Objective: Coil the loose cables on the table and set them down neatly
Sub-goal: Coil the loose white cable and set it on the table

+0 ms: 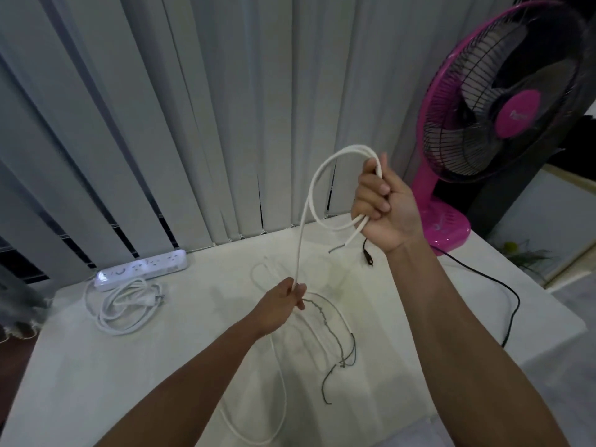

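Note:
A long white cable point(306, 208) runs between both hands above the white table point(129, 366). My right hand point(385, 208) is raised at centre right and is shut on a few loops of it, with a cut end sticking out below the fist. My left hand point(283, 304) is lower, just above the table, pinching the same cable between thumb and fingers. The rest of the cable trails loosely over the table toward the front edge. A thin twisted grey wire point(325, 330) lies on the table beside my left hand.
A white power strip point(145, 269) with its coiled cord point(125, 304) lies at the back left. A pink fan point(503, 101) stands at the back right, its black cord point(496, 282) running along the table's right side. Vertical blinds hang behind the table.

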`<move>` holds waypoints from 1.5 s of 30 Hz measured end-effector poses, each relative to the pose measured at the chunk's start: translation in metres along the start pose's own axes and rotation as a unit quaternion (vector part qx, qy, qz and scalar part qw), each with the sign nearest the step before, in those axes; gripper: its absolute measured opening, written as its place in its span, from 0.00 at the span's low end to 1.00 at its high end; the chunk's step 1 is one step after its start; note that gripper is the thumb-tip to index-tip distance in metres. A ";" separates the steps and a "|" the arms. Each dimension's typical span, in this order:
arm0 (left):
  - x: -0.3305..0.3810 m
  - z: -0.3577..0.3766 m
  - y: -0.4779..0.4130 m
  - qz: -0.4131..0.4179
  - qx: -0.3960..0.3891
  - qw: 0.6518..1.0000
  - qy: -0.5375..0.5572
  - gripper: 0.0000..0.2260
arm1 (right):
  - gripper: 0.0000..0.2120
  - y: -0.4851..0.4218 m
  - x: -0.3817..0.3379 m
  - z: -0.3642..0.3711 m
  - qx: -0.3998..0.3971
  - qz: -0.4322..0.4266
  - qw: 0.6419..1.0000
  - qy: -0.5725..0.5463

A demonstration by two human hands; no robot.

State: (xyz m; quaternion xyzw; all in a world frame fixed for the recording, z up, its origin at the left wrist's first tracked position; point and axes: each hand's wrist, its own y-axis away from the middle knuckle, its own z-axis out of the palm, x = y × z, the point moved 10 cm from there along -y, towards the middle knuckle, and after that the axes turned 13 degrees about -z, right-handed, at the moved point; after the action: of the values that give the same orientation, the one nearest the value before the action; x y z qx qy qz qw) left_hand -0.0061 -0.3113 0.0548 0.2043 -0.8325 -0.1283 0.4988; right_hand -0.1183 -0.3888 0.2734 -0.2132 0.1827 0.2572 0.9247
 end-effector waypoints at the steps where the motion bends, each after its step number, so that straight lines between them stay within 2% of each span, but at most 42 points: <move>1: -0.002 0.003 -0.004 0.007 0.005 1.000 -0.010 0.15 | 0.15 -0.005 -0.007 -0.003 0.007 -0.017 1.000 -0.001; 4: 0.010 -0.009 -0.002 0.051 0.108 0.992 0.037 0.08 | 0.14 -0.012 -0.021 -0.020 0.039 -0.046 0.998 0.021; 6: 0.025 -0.026 0.006 0.092 0.178 0.976 0.079 0.10 | 0.13 -0.013 -0.026 -0.030 0.048 -0.045 0.996 0.054; 7: 0.034 -0.031 0.007 0.106 0.189 0.974 0.067 0.11 | 0.12 -0.013 -0.027 -0.033 0.047 -0.037 0.996 0.071; 11: 0.083 -0.028 -0.001 0.103 0.137 0.975 -0.144 0.13 | 0.12 -0.023 -0.021 -0.046 0.026 0.023 0.984 0.177; 13: 0.110 -0.017 0.002 0.129 0.103 0.961 -0.220 0.13 | 0.12 -0.028 -0.019 -0.055 0.007 0.056 0.949 0.309; 15: 0.137 -0.010 0.008 0.158 0.076 0.957 -0.231 0.12 | 0.14 -0.030 -0.021 -0.068 -0.015 0.084 0.877 0.472; 17: 0.162 -0.012 0.013 0.172 0.064 0.967 -0.180 0.11 | 0.15 -0.032 -0.026 -0.078 -0.039 0.099 0.809 0.578; 19: 0.181 -0.023 0.015 0.170 0.072 0.978 -0.096 0.09 | 0.16 -0.033 -0.031 -0.083 -0.059 0.104 0.782 0.611; 21: 0.193 -0.028 0.016 0.176 0.088 0.979 -0.062 0.07 | 0.17 -0.032 -0.034 -0.087 -0.079 0.113 0.779 0.612; 24: 0.196 -0.044 0.012 0.171 0.145 0.974 -0.018 0.11 | 0.16 -0.025 -0.025 -0.096 -0.090 0.175 0.805 0.560; 26: 0.188 -0.061 0.008 0.148 0.191 0.970 0.015 0.21 | 0.16 -0.017 -0.017 -0.105 -0.090 0.237 0.820 0.513; 28: 0.178 -0.069 0.007 0.116 0.231 0.966 -0.010 0.27 | 0.16 -0.006 -0.009 -0.112 -0.109 0.300 0.820 0.476; 31: 0.161 -0.069 0.004 0.075 0.292 0.953 -0.037 0.24 | 0.17 0.013 0.001 -0.120 -0.146 0.392 0.798 0.435; 33: 0.158 -0.067 0.004 0.070 0.324 0.943 -0.027 0.22 | 0.20 0.020 0.006 -0.120 -0.162 0.417 0.794 0.411; 35: 0.161 -0.067 0.004 0.067 0.349 0.934 -0.020 0.22 | 0.21 0.022 0.010 -0.112 -0.177 0.418 0.810 0.371; 37: 0.167 -0.067 0.007 0.071 0.351 0.934 -0.006 0.23 | 0.20 0.018 0.010 -0.096 -0.176 0.401 0.850 0.294; 41: 0.158 -0.066 0.008 0.088 0.304 0.940 0.124 0.27 | 0.20 -0.011 -0.012 -0.061 -0.135 0.322 0.933 0.084; 43: 0.146 -0.064 0.008 0.072 0.309 0.940 0.123 0.29 | 0.20 -0.028 -0.036 -0.044 -0.130 0.285 0.949 -0.033; 45: 0.135 -0.059 0.004 0.060 0.310 0.943 0.107 0.29 | 0.19 -0.041 -0.057 -0.031 -0.127 0.267 0.945 -0.136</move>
State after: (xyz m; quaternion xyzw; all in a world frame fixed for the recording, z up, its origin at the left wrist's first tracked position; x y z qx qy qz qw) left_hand -0.0118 -0.3716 0.1893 0.3114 -0.7833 0.1885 0.5040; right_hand -0.1488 -0.4581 0.2856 -0.2350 0.0714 0.5426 0.8033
